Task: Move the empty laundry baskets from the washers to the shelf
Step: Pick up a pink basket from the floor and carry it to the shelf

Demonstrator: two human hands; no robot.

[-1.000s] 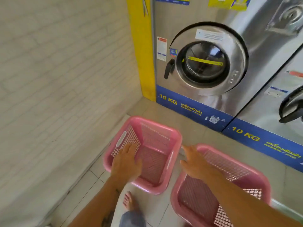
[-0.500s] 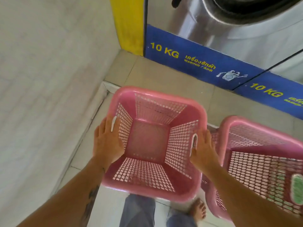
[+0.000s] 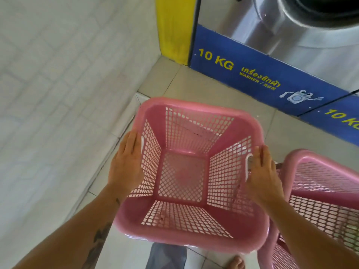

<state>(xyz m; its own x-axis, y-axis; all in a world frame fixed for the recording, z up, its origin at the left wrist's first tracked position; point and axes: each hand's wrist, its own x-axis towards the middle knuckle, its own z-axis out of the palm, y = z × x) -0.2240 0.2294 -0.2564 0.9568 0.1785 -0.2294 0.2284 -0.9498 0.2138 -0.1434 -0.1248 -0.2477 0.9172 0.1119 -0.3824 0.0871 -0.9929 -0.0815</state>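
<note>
Brick wall (image 3: 58,94), yellow post (image 3: 174,26), tiled floor (image 3: 194,84)

glossy pink plastic basket (image 3: 196,107), brushed-metal washer (image 3: 320,35)
</note>
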